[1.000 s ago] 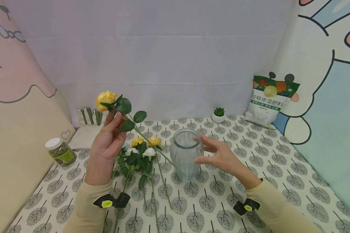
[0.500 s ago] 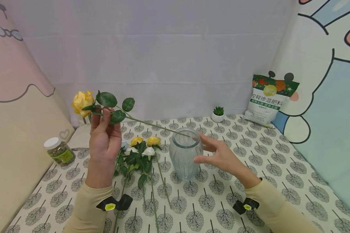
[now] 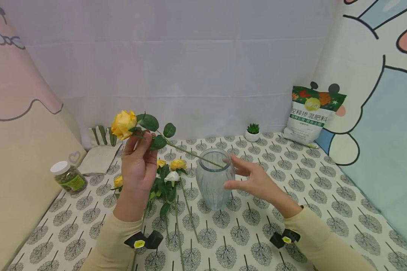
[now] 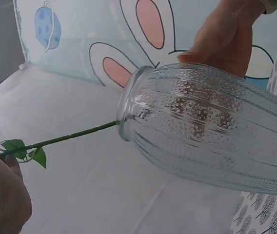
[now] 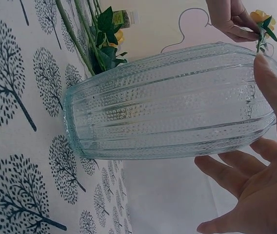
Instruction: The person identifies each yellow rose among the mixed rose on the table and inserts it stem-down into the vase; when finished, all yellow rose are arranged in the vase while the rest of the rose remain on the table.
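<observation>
A yellow rose [image 3: 123, 125] with green leaves is pinched just below its bloom by my left hand [image 3: 138, 167]. Its long stem slants down to the right, and the lower end lies inside the mouth of a clear ribbed glass vase [image 3: 214, 190]. In the left wrist view the green stem [image 4: 75, 135] passes the vase's rim. My right hand [image 3: 257, 184] holds the upright vase from the right side, near its top. The right wrist view has the thumb [image 5: 270, 80] on one side of the glass and the other fingers spread along the opposite side.
Several roses lie left of the vase, including a white rose [image 3: 172, 176] and a yellow one [image 3: 178, 164]. Farther left stand a white-lidded jar [image 3: 69, 177] and a folded cloth [image 3: 98, 160]. A small potted succulent [image 3: 253, 132] and a fertilizer bag [image 3: 311, 116] stand at the back.
My left hand has swung the rose's stem up and over the rim into the vase's mouth, going left and then back right. My right hand has stayed at the vase.
</observation>
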A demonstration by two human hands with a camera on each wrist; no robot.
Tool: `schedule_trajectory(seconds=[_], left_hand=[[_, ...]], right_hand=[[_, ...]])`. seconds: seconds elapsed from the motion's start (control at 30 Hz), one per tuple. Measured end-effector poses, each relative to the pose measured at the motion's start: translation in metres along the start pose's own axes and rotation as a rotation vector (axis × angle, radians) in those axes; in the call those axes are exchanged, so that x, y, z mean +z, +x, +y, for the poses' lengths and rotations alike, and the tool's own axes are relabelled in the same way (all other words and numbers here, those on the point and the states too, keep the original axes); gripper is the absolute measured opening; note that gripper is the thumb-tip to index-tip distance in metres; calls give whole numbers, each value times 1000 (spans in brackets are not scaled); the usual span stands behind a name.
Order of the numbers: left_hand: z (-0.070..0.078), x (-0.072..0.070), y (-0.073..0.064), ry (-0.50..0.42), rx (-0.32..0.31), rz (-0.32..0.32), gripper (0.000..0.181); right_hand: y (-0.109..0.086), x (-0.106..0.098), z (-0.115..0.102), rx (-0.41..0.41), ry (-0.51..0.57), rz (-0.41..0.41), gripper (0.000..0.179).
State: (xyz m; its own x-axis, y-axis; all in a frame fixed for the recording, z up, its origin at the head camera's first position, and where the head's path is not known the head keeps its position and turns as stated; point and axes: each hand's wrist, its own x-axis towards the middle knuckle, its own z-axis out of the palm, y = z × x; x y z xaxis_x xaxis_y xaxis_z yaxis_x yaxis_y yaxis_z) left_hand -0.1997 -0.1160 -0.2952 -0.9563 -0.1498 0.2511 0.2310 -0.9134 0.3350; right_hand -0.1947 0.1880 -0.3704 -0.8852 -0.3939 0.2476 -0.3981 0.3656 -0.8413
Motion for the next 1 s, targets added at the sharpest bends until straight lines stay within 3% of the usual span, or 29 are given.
schedule_trajectory(seconds=[0.3, 0.53, 0.77, 1.0], left_hand=[[-18, 2, 5, 256, -40, -10, 17], [-33, 7, 11, 346, -103, -5, 28], [-49, 12, 13, 497, -147, 4, 39], [-60, 12, 14, 557, -192, -48, 41]], right_hand=[[0, 1, -3, 6, -21, -13, 94], [1, 0, -3, 22, -13, -14, 93], [-1, 1, -5, 34, -20, -4, 93], [-1, 1, -6, 27, -10, 1, 93]])
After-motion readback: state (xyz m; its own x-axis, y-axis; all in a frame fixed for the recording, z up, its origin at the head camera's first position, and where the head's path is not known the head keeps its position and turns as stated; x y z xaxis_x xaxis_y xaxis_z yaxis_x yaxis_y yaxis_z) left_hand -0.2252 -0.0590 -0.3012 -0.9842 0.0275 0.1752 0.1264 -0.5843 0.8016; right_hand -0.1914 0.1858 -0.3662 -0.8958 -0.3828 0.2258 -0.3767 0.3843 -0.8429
